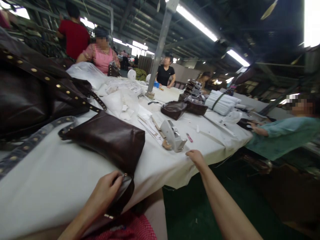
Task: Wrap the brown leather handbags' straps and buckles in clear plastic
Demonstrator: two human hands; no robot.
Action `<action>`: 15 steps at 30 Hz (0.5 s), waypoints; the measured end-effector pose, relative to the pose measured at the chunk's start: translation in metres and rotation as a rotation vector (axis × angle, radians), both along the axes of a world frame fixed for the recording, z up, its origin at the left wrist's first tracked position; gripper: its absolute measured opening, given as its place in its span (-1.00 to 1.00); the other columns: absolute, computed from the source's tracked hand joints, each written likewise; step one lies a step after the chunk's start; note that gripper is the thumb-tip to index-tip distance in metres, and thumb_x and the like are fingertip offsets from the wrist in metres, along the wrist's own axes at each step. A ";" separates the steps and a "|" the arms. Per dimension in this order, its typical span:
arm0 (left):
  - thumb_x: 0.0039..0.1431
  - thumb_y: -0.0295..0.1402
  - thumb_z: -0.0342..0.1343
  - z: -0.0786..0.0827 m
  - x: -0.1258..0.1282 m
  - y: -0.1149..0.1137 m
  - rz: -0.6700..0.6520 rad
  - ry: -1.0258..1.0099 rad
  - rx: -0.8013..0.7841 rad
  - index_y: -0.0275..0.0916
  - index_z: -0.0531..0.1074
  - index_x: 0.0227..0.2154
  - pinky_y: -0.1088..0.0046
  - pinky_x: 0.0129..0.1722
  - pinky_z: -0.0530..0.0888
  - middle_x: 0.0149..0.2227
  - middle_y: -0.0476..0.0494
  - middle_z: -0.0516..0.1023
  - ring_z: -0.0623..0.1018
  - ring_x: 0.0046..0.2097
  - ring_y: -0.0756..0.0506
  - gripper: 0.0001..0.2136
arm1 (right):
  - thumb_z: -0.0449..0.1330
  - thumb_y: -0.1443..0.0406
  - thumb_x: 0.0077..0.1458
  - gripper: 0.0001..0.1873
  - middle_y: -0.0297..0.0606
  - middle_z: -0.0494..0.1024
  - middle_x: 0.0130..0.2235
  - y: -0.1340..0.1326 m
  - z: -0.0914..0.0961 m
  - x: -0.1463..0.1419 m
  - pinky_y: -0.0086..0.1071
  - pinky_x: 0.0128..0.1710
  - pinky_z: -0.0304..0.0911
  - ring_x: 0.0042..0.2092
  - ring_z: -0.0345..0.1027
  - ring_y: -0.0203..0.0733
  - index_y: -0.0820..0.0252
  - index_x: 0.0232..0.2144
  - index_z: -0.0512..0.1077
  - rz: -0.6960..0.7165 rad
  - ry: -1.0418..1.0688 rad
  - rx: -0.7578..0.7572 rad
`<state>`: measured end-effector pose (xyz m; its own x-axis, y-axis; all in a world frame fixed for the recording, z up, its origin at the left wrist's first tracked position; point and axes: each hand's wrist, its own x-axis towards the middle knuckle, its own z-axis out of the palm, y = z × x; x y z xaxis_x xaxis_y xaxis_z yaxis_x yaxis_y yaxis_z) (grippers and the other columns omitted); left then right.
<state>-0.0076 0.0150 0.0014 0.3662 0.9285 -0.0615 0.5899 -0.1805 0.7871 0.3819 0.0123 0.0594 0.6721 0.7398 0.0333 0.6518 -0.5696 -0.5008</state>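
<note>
One bag (112, 141) lies just beyond the left hand (107, 190), which pinches its zip (125, 174). The dispenser (172, 135) lies left of the nearer right hand (197, 158) — grip unclear.

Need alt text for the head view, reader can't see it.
A person's left grip holds a dark brown bag near its small metal fitting on a white-covered table. The right grip is by the table's edge, near a grey tape dispenser. Beyond are more dark bags and other people.
</note>
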 end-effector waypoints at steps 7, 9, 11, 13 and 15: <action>0.25 -0.41 -0.10 0.010 0.003 -0.013 -0.020 0.221 0.199 -0.21 0.44 -0.34 0.45 -0.23 0.35 -0.33 -0.12 0.55 0.50 -0.27 -0.08 -0.80 | 0.35 0.10 -0.23 -0.66 -0.51 0.18 -0.61 -0.030 0.002 -0.133 -0.47 -0.61 -0.20 -0.62 -0.16 -0.47 0.23 -0.47 0.43 0.421 1.100 0.070; 0.26 -0.44 -0.10 0.003 0.002 -0.018 -0.029 0.276 0.310 -0.22 0.42 -0.34 0.46 -0.26 0.36 -0.34 -0.12 0.53 0.48 -0.29 -0.07 -0.81 | 0.34 0.11 -0.24 -0.68 -0.52 0.15 -0.64 -0.035 0.007 -0.176 -0.48 -0.62 -0.25 -0.62 -0.16 -0.48 0.23 -0.54 0.41 0.496 1.189 0.005; 0.27 -0.47 -0.11 -0.006 0.001 -0.023 -0.028 0.359 0.448 -0.23 0.41 -0.37 0.47 -0.31 0.34 -0.39 -0.12 0.50 0.46 -0.35 -0.06 -0.79 | 0.31 0.12 -0.22 -0.71 -0.52 0.16 -0.65 -0.034 0.008 -0.204 -0.47 -0.63 -0.26 -0.63 -0.14 -0.48 0.23 -0.58 0.39 0.530 1.156 -0.033; 0.28 -0.48 -0.11 -0.016 0.001 -0.025 -0.028 0.435 0.592 -0.24 0.40 -0.42 0.46 -0.36 0.31 -0.45 -0.12 0.45 0.42 -0.39 -0.06 -0.77 | 0.26 0.14 -0.20 -0.75 -0.51 0.19 -0.66 -0.030 0.006 -0.217 -0.47 -0.63 -0.22 -0.63 -0.10 -0.46 0.23 -0.58 0.41 0.554 1.047 -0.052; 0.29 -0.47 -0.11 -0.023 0.000 -0.026 -0.033 0.459 0.721 -0.24 0.39 -0.46 0.44 -0.39 0.27 -0.50 -0.12 0.41 0.40 -0.42 -0.07 -0.75 | 0.21 0.17 -0.17 -0.78 -0.49 0.22 -0.67 -0.024 0.002 -0.223 -0.47 -0.61 -0.13 -0.61 -0.04 -0.43 0.24 -0.59 0.45 0.597 0.912 -0.052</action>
